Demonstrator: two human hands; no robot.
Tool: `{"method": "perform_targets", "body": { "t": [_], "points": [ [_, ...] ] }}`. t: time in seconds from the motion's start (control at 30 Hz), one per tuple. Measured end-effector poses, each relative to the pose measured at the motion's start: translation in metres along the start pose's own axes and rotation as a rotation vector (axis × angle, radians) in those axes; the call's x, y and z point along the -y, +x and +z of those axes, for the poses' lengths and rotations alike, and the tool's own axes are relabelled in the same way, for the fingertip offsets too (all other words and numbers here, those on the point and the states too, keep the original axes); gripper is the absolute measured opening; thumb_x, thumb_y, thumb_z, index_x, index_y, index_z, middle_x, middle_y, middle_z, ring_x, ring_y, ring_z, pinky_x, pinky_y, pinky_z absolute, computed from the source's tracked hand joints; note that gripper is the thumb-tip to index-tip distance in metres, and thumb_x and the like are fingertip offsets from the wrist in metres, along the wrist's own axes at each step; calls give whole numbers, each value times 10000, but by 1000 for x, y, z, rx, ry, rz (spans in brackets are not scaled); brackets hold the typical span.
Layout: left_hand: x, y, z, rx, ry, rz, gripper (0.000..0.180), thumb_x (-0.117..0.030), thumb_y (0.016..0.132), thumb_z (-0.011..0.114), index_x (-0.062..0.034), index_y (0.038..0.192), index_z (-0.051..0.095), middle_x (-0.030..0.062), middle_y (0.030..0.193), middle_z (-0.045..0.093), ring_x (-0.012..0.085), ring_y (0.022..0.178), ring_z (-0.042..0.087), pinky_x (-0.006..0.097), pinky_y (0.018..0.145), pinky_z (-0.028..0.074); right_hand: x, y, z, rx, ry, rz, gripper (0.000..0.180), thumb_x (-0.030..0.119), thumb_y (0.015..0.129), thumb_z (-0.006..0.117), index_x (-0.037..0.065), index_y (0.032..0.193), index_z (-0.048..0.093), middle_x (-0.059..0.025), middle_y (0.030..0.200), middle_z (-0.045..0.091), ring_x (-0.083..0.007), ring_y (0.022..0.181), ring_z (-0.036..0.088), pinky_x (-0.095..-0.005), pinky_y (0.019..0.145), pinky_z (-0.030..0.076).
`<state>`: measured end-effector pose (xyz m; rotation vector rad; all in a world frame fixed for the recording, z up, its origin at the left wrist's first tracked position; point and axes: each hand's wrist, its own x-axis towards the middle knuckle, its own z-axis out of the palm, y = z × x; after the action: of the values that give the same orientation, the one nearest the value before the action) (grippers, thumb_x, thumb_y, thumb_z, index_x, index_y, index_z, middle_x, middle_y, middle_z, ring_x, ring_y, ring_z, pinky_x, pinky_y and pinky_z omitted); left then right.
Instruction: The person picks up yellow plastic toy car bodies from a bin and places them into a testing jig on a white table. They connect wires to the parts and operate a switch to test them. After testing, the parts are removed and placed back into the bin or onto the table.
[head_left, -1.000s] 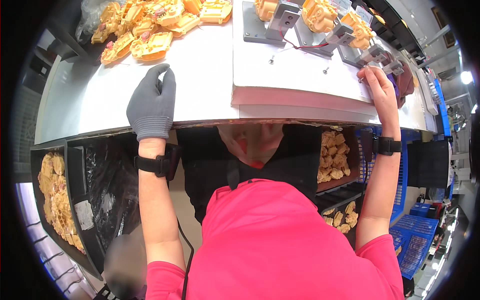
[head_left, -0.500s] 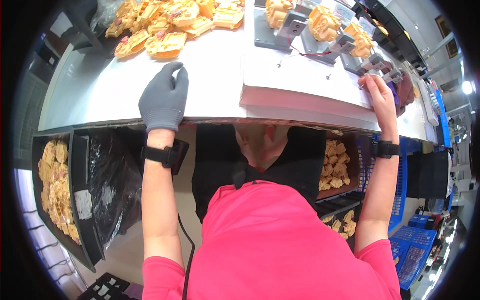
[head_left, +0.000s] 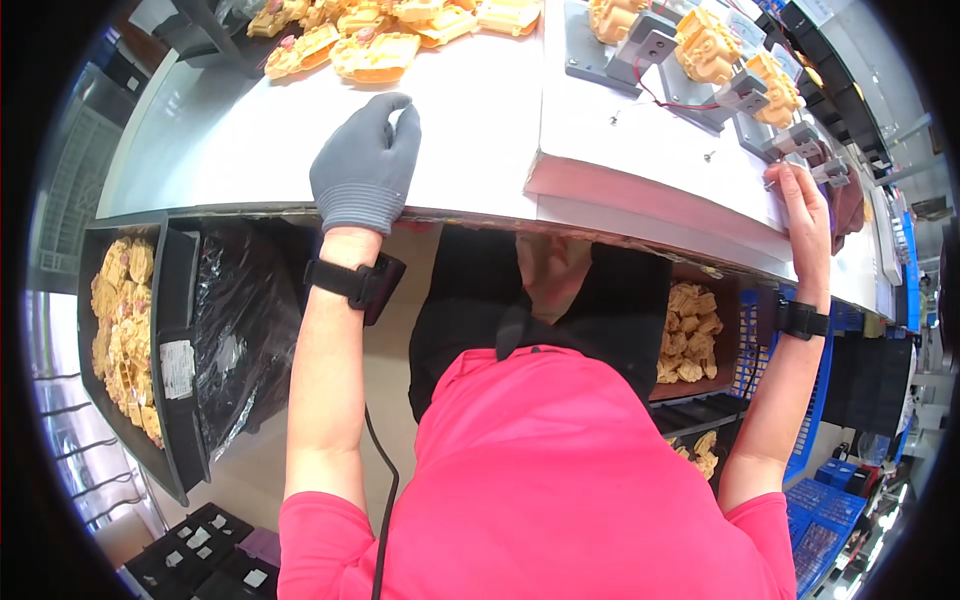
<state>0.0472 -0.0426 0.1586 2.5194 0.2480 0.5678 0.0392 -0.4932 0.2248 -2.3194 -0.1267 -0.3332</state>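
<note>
My left hand [head_left: 368, 160], in a grey knit glove, rests on the white tabletop just in front of a heap of yellow moulded plastic parts [head_left: 375, 57]. Its fingers are loosely bent, with a gap between thumb and forefinger, and nothing shows in it. Bare, my right hand [head_left: 805, 205] is at the right end of a raised white board [head_left: 640, 170]. Thumb and fingertips come together beside a small metal pin [head_left: 769, 184]; whatever they pinch is hidden. Beyond that hand stand grey fixtures with metal blocks [head_left: 655, 47], several carrying a yellow part [head_left: 708, 47].
Dark red cloth [head_left: 848, 205] lies right of my right hand. Below the table edge are a black bin [head_left: 170, 300] of yellow parts at left and a brown bin [head_left: 722, 340] at right. A black cable [head_left: 378, 450] hangs beside my left arm. Blue crates [head_left: 825, 510] stand lower right.
The whole view has shifted, so table, fixtures and both hands appear farther right. Relative to the table, both hands stay in nearly the same places.
</note>
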Motion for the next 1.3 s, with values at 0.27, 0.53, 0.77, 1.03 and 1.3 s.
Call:
{"method": "perform_targets", "body": {
  "t": [0.27, 0.53, 0.77, 1.03, 1.3],
  "points": [
    [1, 1, 0, 5, 14, -25, 276, -368, 912, 591, -176, 1076, 704, 73, 783, 677, 282, 770, 665, 406, 700, 508, 2, 2, 1, 12, -4, -46, 268, 228, 1033, 519, 9, 970, 659, -13, 983, 640, -110, 963, 556, -252, 916, 408],
    [1, -1, 0, 0, 2, -36, 239, -324, 906, 614, -167, 1063, 704, 88, 793, 674, 289, 762, 660, 403, 705, 508, 5, -1, 4, -28, -49, -108, 244, 187, 1008, 540, -5, 943, 675, -49, 974, 641, -150, 947, 583, -269, 892, 429],
    [35, 4, 14, -5, -139, 109, 280, -212, 975, 584, -32, 1175, 662, 130, 1085, 705, 222, 950, 664, 324, 859, 504, 3, -2, 4, -95, -86, -195, 218, 194, 941, 586, 25, 866, 701, -115, 875, 682, -277, 927, 620, -384, 853, 482],
    [33, 10, 21, 168, -147, 19, 384, -297, 1031, 505, -9, 1268, 597, 127, 1216, 654, 222, 1096, 610, 317, 962, 452, 7, -3, 8, -168, 27, -209, 202, 197, 863, 665, 3, 869, 720, -141, 902, 656, -294, 835, 654, -365, 755, 520],
    [70, 31, 23, 183, -99, 73, 418, -291, 1049, 468, 19, 1320, 543, 150, 1290, 611, 237, 1147, 592, 321, 1014, 435, 0, 1, 17, -248, 55, -273, 227, 245, 830, 712, 21, 795, 702, -153, 835, 652, -329, 787, 653, -398, 715, 523]
  ]
}}
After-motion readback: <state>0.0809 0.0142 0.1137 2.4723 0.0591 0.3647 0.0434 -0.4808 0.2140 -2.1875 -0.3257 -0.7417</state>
